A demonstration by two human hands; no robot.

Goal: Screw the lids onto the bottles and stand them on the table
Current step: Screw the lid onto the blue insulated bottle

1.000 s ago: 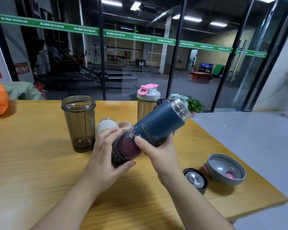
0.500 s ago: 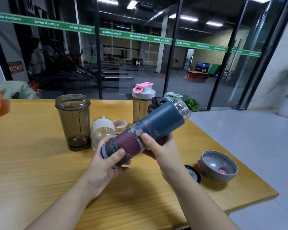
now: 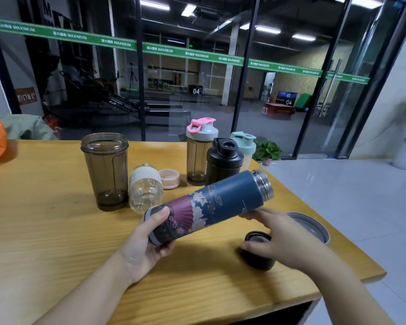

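Head view: left hand (image 3: 148, 240) wraps base of tilted blue flask (image 3: 209, 207), held above tabletop (image 3: 45, 231) near right edge; right hand (image 3: 284, 240) pinches black lid (image 3: 258, 250) (mouth uncapped). Risks cross-threading if lid meets slanted mouth crooked.

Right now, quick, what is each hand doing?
Left hand: grips the bottom end of the tilted blue flask.
Right hand: fingers curled round the black lid on the table.
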